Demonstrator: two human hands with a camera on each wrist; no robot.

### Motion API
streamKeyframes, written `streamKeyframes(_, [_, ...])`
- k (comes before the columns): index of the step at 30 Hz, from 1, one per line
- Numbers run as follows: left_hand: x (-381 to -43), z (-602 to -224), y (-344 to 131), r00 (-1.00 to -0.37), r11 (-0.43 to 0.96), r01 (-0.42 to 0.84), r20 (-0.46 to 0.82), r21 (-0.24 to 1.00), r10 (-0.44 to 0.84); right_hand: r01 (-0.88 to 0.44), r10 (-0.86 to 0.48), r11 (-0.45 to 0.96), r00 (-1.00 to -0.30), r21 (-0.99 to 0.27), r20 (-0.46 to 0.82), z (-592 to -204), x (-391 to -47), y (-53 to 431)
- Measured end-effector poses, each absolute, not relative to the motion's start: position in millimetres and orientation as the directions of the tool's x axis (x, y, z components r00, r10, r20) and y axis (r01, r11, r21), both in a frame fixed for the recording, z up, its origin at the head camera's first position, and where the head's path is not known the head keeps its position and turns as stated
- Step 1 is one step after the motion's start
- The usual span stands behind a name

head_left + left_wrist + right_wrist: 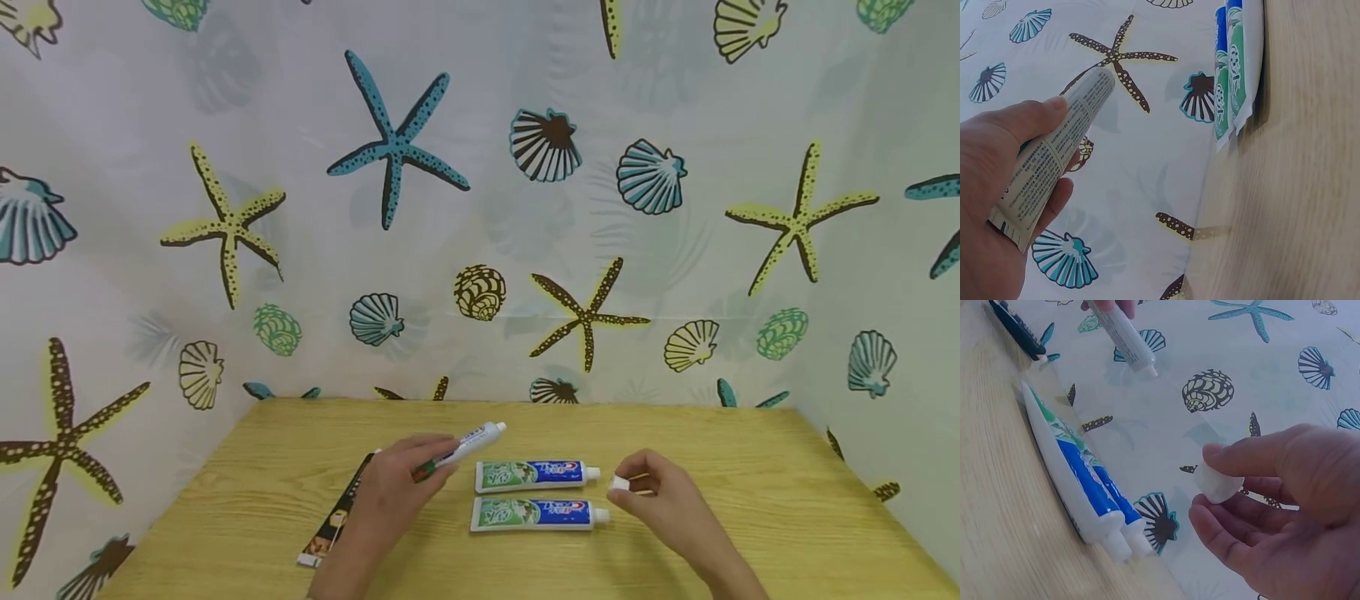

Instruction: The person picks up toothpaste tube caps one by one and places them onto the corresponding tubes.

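My left hand (401, 475) grips a toothpaste tube (472, 442) above the table, its uncapped nozzle pointing right and away. In the left wrist view the printed back of this tube (1063, 144) shows between thumb and fingers. My right hand (663, 496) pinches a small white cap (1217, 482) between thumb and fingertips. Between the hands lie two green and blue toothpaste tubes, the farther one (532, 473) and the nearer one (532, 514), side by side with their white ends to the right.
A black toothpaste tube (341, 517) lies at the left, partly hidden behind my left hand and forearm. The wooden table (787, 500) is bounded at the back and sides by a white curtain (480, 233) printed with starfish and shells.
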State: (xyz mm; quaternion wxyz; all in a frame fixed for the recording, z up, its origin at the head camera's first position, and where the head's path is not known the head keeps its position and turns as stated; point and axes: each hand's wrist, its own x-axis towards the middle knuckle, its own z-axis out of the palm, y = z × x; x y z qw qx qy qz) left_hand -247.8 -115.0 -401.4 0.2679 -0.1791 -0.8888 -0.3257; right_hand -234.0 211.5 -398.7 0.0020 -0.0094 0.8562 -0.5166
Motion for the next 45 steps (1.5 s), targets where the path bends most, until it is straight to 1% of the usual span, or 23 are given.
streamKeyframes(4, [-243.5,-399.6,-110.5,-0.780,0.653,0.551,0.598,0.520,0.181,-0.029,-0.025,0.386,-0.999,-0.922,0.021,-396.3,-232.2,205.9])
streamKeyframes(10, [-241.9,-399.2,-103.2,-0.749,0.498,0.645,0.609,0.580,0.260,-0.018,-0.043,0.283,-0.999,-0.959,0.006,-393.9,-228.4,200.0])
streamKeyframes(16, [-235.8,-395.9,-92.7,-0.772,0.391,0.636,0.554,0.665,0.312,-0.014,-0.090,0.216,-0.996,-0.976,-0.005,-392.6,-225.9,193.1])
streamKeyframes(19, [-231.6,-393.7,-87.6,-0.801,0.378,0.595,0.485,0.709,0.351,-0.027,-0.127,0.174,-0.992,-0.984,0.005,-391.9,-224.9,189.2])
streamKeyframes(22, [-228.8,-393.1,-84.3,-0.823,0.400,0.556,0.415,0.728,0.388,-0.038,-0.167,0.139,-0.986,-0.990,0.014,-391.2,-223.7,186.4])
streamKeyframes(27, [-227.7,-395.5,-82.3,-0.823,0.406,0.537,0.354,0.739,0.444,-0.034,-0.205,0.133,-0.979,-0.991,0.006,-390.9,-221.9,185.6])
streamKeyframes(36, [-222.9,-390.5,-80.0,-0.780,0.362,0.575,0.360,0.733,0.511,-0.041,-0.238,0.143,-0.971,-0.989,0.006,-392.5,-222.0,189.7])
streamKeyframes(45, [-223.3,-392.7,-82.5,-0.765,0.350,0.613,0.421,0.708,0.488,-0.068,-0.264,0.143,-0.964,-0.987,0.028,-387.2,-217.6,189.8])
